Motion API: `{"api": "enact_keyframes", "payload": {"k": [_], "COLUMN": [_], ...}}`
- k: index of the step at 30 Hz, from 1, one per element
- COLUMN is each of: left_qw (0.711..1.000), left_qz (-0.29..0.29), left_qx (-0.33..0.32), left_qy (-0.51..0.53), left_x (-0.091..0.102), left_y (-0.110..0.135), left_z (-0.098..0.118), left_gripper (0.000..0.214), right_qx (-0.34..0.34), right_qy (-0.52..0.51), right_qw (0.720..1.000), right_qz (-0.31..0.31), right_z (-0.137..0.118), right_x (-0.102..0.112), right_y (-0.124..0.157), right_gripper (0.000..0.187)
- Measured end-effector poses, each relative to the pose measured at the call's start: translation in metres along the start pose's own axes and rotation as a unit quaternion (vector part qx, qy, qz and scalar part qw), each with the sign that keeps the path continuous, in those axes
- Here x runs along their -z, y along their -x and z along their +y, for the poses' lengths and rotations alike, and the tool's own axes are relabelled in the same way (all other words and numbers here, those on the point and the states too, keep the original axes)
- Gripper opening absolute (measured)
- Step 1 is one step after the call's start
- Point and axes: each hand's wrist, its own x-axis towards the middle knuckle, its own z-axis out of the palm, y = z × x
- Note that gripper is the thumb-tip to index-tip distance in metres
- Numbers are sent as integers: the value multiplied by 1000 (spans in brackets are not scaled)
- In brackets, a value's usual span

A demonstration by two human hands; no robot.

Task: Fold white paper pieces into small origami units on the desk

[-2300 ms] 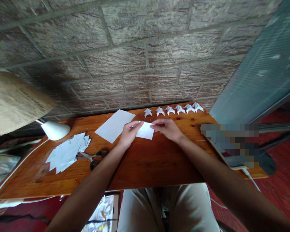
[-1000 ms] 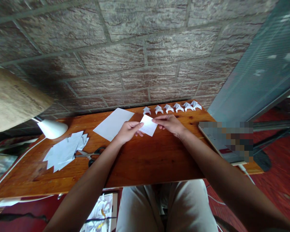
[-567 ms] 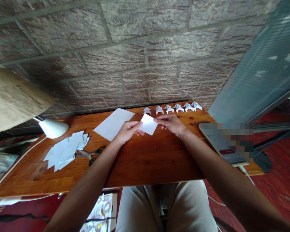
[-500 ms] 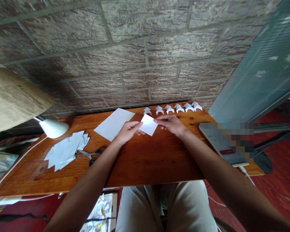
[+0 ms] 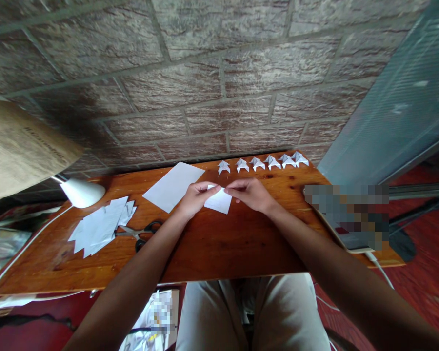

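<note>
A small white paper lies low over the wooden desk, pinched along its top edge by both hands. My left hand grips its left corner with fingers closed. My right hand pinches the right part of the top edge. A larger white sheet lies flat just left of my left hand. A row of several folded white paper figures stands along the desk's far edge, behind my right hand.
A pile of white paper offcuts and black-handled scissors lie at the left. A white lamp head sits further left with its cord running off the desk. A blurred flat object occupies the right end. A brick wall stands behind.
The small paper, held tilted up a moment ago, has come down flatter to the desk. Both hands stayed on its top edge and shifted slightly toward me.
</note>
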Motion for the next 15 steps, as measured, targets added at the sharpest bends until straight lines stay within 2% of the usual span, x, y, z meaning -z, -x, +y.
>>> {"api": "enact_keyframes", "payload": {"k": [5, 9, 15], "left_qw": [1000, 1000, 999], "left_qz": [9, 1, 18], "left_qx": [-14, 1, 19], "left_qy": [-5, -2, 42], "left_x": [0, 0, -1], "left_y": [2, 2, -1], "left_z": [4, 7, 2], "left_gripper": [34, 39, 46], "right_qx": [-1, 0, 14], "right_qy": [-29, -23, -20], "right_qw": [1000, 1000, 1000], "right_qz": [-4, -1, 13], "right_z": [-4, -4, -8], "right_x": [0, 0, 0], "right_y": [0, -1, 0], "right_gripper": [35, 35, 32]}}
